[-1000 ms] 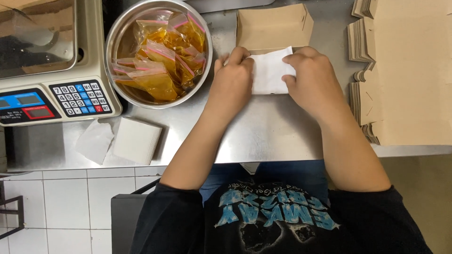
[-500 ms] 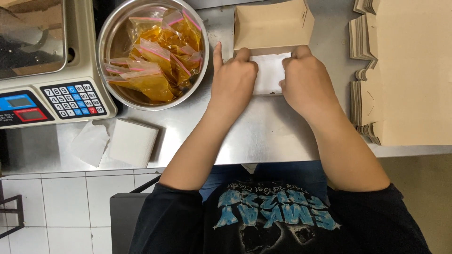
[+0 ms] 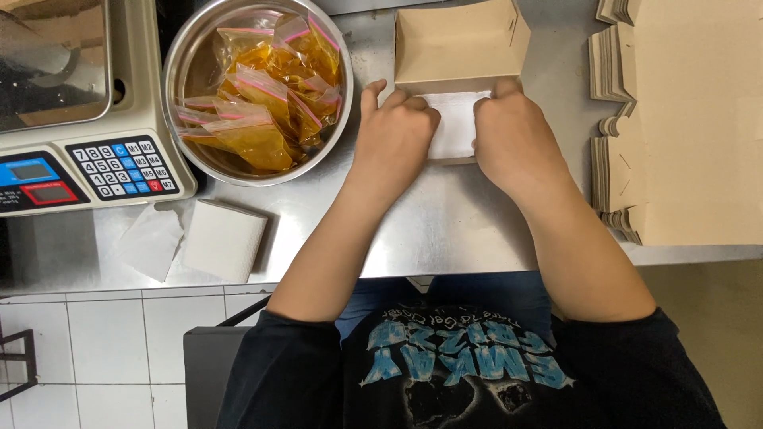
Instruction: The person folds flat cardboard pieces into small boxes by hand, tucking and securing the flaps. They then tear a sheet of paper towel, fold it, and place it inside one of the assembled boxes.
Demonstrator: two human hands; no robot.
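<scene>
Both my hands press a folded white napkin (image 3: 455,123) against the near wall of an open brown cardboard box (image 3: 461,44) on the steel counter. My left hand (image 3: 393,131) grips the napkin's left edge, fingers curled over it. The napkin's right edge is held by my right hand (image 3: 513,131). Only the middle strip of the napkin shows between the two hands.
A steel bowl (image 3: 179,95) of sauce-filled plastic bags (image 3: 266,95) stands left of the box. A digital scale (image 3: 87,151) sits at the far left, with a stack of white napkins (image 3: 224,238) near the counter's front edge. Flat brown cartons (image 3: 683,127) are piled at right.
Both hands have moved the napkin away from me, up to the box's near wall, and drawn closer together over it.
</scene>
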